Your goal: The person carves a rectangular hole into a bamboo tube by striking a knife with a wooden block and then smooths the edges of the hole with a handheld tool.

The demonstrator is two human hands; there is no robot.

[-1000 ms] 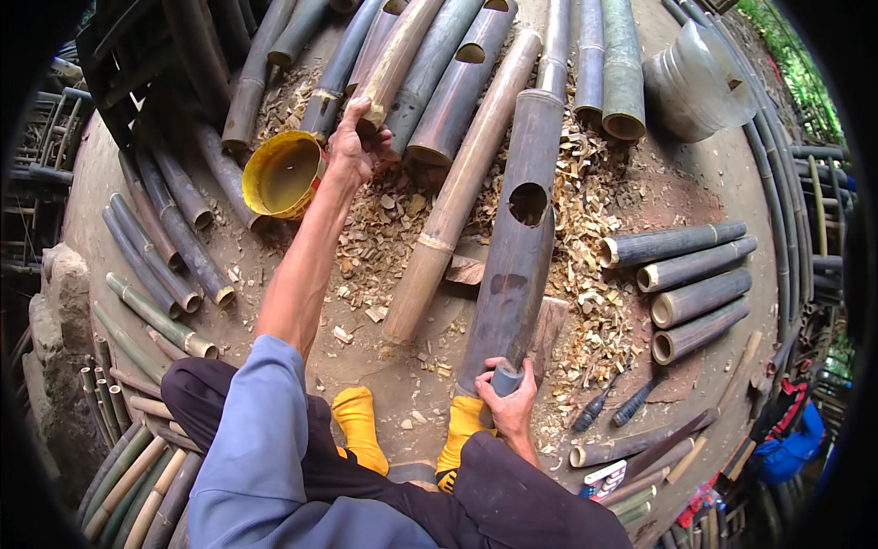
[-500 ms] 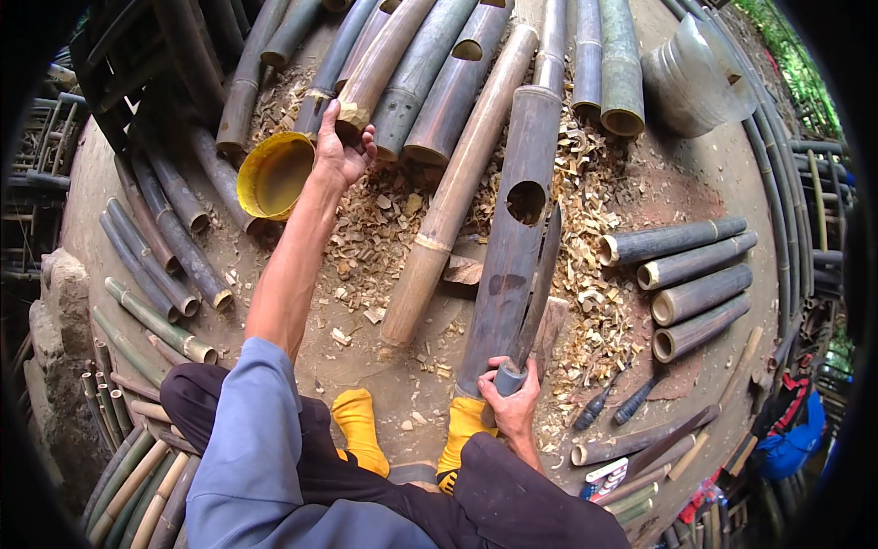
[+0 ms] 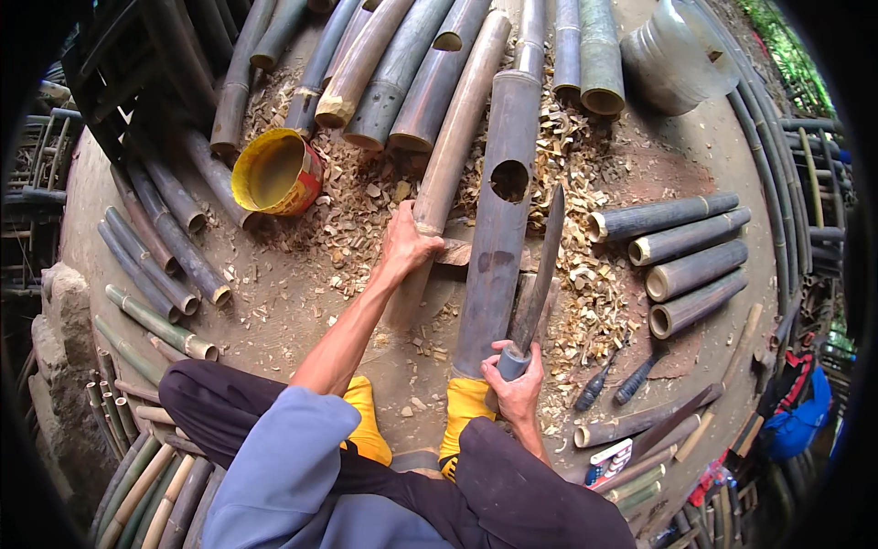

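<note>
My left hand (image 3: 403,245) is wrapped round a brown bamboo pole (image 3: 457,137) near its lower end, thumb lying across it. In my right hand (image 3: 518,386) is a machete (image 3: 540,265), held by its grey handle with the long dark blade pointing up and away. Just left of the blade lies a thick dark bamboo pole (image 3: 501,247) with a round hole cut in its wall; its near end meets my right yellow sock (image 3: 464,412). A wooden block (image 3: 462,253) shows between the two poles.
Wood chips (image 3: 585,274) litter the ground around the poles. At the far left stands a yellow-rimmed bucket (image 3: 274,174) holding liquid. Short bamboo sections (image 3: 700,267) lie to the right, near two dark-handled tools (image 3: 631,380). A clear plastic container (image 3: 677,59) sits far right.
My left hand has come down from beside the bucket and taken hold of the brown pole. That pole's lower end has shifted slightly. My right hand keeps the machete, its blade slightly turned.
</note>
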